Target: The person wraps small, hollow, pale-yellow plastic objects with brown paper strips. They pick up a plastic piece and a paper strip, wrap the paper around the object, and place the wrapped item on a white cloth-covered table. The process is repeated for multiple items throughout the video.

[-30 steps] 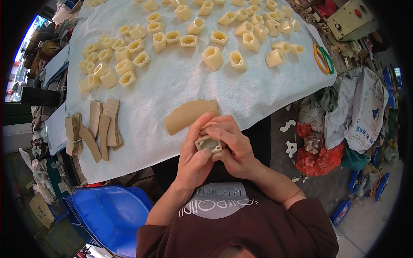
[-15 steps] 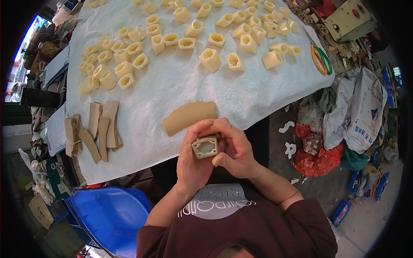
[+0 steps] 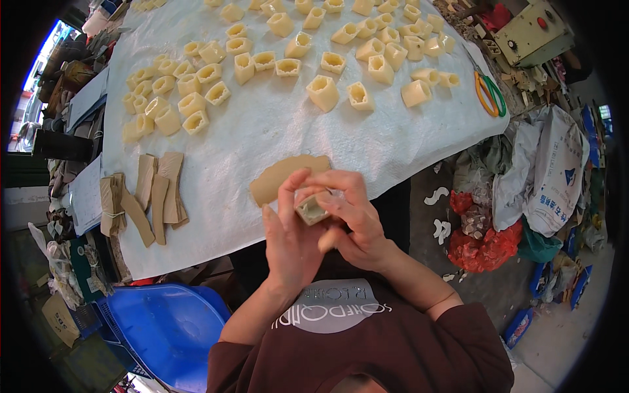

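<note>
Close to my body, both my hands are around a small hollow heel-like block (image 3: 312, 209), its open end facing up. It has pale walls and a beige outside. My right hand (image 3: 357, 223) presses its fingers on the block, the thumb curled below and off it. My left hand (image 3: 286, 242) cradles the other side, with its thumb sticking out and its hidden fingers behind the block. Just beyond the hands, a curved beige sheet piece (image 3: 285, 177) lies flat on the white table cover (image 3: 242, 137).
Many pale yellow hollow blocks (image 3: 322, 93) stand across the far table. Stacked beige strips (image 3: 171, 187) lie at the left. Scissors with orange and green handles (image 3: 490, 95) are at the right edge. A blue plastic chair (image 3: 164, 331) is at lower left; bags (image 3: 553, 173) lie right.
The block has tilted in my hands. My left thumb has come away from it, and my right fingers have moved over its upper side.
</note>
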`<action>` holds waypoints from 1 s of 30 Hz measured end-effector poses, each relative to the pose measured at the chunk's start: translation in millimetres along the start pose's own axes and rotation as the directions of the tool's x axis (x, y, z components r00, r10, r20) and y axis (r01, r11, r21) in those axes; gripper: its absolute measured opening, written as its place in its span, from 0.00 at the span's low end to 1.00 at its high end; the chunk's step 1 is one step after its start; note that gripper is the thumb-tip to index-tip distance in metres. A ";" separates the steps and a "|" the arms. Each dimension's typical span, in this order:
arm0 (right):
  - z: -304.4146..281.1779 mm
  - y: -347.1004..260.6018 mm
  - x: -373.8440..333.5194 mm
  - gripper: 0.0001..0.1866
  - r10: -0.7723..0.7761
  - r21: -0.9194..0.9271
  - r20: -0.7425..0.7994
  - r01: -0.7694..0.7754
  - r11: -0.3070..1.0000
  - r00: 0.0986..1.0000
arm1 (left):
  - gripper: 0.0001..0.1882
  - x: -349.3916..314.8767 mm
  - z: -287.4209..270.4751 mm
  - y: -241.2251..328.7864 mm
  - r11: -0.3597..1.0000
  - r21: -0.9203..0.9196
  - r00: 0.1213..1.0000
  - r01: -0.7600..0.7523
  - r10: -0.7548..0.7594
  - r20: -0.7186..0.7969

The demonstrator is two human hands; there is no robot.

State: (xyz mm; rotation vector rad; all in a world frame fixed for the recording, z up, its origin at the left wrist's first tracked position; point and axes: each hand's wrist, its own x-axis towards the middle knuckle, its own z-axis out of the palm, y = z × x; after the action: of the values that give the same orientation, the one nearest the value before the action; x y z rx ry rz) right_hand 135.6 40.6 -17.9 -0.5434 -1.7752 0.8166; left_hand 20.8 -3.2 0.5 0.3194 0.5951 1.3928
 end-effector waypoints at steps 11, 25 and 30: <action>-15.3 -19.8 16.6 0.23 0.535 0.327 -0.003 -0.505 0.799 0.845 | 0.36 -4.1 9.9 -1.2 0.747 0.609 0.961 -0.266 0.253 0.110; -4.4 -15.5 -0.9 0.14 0.617 0.613 0.067 -0.520 0.595 0.784 | 0.25 1.0 11.7 -7.4 0.955 0.256 0.988 -0.153 0.147 0.041; 0.2 -11.4 -4.7 0.11 0.598 0.646 0.035 -0.474 0.598 0.801 | 0.21 4.1 6.6 -1.5 0.989 0.144 1.000 0.016 -0.014 -0.013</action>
State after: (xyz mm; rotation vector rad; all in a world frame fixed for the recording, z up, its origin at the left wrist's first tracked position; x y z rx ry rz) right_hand 137.2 29.6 -12.4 -0.6801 -1.0337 1.6576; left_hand 26.0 1.4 4.3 0.4216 0.7082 1.3409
